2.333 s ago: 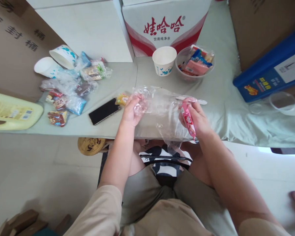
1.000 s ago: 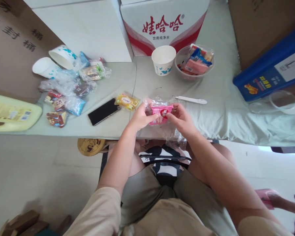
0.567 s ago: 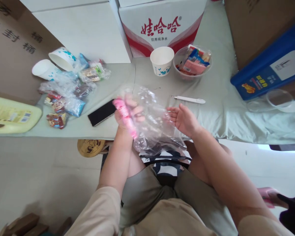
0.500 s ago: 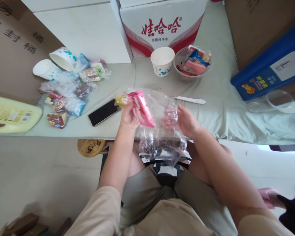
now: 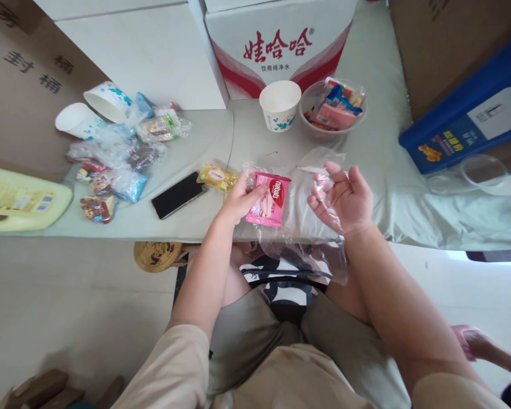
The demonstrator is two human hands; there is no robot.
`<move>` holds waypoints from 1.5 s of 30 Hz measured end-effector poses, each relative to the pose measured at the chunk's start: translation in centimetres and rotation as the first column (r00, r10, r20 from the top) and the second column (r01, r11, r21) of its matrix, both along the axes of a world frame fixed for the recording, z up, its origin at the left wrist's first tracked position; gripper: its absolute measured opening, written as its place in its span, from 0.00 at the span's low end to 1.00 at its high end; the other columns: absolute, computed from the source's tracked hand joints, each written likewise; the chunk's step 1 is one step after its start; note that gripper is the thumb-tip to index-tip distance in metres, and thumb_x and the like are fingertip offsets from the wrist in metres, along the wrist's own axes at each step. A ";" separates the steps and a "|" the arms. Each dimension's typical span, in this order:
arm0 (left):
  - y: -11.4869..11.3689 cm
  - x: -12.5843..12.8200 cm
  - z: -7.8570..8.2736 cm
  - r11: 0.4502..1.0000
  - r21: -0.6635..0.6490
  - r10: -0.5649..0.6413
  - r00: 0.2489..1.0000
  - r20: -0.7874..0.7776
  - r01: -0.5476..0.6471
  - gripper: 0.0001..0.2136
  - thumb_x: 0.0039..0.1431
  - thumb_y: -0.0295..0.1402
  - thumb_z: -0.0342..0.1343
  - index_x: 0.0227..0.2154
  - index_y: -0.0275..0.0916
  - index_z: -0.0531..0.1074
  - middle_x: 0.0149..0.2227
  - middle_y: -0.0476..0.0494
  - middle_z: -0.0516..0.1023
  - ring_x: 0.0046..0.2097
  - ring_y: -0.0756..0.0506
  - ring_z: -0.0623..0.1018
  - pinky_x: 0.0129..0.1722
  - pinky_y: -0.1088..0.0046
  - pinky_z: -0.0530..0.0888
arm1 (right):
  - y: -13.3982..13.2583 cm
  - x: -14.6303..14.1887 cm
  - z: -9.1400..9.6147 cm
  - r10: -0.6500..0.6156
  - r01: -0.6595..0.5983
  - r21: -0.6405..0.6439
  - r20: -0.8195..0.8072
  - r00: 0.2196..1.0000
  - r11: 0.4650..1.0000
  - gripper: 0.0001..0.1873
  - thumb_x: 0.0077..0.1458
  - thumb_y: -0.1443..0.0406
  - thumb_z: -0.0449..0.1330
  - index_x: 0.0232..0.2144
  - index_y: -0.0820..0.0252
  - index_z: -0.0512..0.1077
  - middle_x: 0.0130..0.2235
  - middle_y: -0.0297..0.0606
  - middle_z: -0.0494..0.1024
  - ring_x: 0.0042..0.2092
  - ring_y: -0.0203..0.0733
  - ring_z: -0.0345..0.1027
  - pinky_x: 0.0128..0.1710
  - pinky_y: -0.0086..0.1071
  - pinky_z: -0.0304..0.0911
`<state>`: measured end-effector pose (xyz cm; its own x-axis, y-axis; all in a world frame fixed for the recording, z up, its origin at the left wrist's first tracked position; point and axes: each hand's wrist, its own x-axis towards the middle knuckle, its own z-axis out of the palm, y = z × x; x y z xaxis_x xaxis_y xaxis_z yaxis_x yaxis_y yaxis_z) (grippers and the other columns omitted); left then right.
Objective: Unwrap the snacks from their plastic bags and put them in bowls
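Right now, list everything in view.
pink wafer packet: one, pink, held near the table front edge.
clear plastic bag: one, transparent, draped over that edge.
yellow snack packet: one, yellow, left of the pink one.
phone: one, black, further left.
paper cups: three, white and blue; one upright at back, two tipped far left.
bowl: one, clear, holds wrapped snacks, beside the upright cup.
bagged snacks: one pile, mixed colours, far left.
carton: one, white and red, back.
blue box: one, blue, far right.
left hand: one, fingers shut on the pink packet.
right hand: one, fingers open, against the bag.
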<state>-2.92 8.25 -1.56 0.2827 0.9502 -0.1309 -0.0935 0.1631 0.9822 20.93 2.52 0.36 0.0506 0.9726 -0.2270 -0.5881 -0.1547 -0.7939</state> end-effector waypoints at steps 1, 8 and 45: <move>0.0 0.1 0.1 1.000 -0.018 0.002 0.999 0.051 -0.001 0.25 0.47 0.49 0.73 0.42 0.44 0.71 0.35 0.50 0.81 0.34 0.46 0.81 0.38 0.68 0.78 | 0.0 -0.1 -0.1 -0.009 0.009 0.000 0.028 1.000 1.000 0.20 0.56 0.43 0.62 0.38 0.50 0.74 0.39 0.34 0.83 0.38 0.43 0.80 0.39 0.40 0.76; -0.3 1.7 -0.6 0.986 0.133 0.101 0.995 -0.013 -0.098 0.24 0.51 0.54 0.69 0.40 0.43 0.69 0.35 0.49 0.78 0.35 0.47 0.80 0.38 0.69 0.75 | -0.2 -3.0 -1.6 0.178 -0.186 0.035 0.168 0.970 0.982 0.26 0.47 0.52 0.73 0.46 0.49 0.72 0.46 0.34 0.81 0.44 0.41 0.78 0.45 0.37 0.76; -2.3 3.5 -0.4 0.883 -0.230 -0.363 0.906 0.216 0.408 0.41 0.37 0.55 0.76 0.55 0.43 0.75 0.55 0.35 0.80 0.57 0.32 0.80 0.54 0.57 0.78 | -0.3 -2.2 -0.7 -0.128 0.055 0.121 0.755 0.643 0.991 0.14 0.48 0.62 0.65 0.40 0.52 0.73 0.30 0.29 0.75 0.32 0.39 0.65 0.42 0.38 0.68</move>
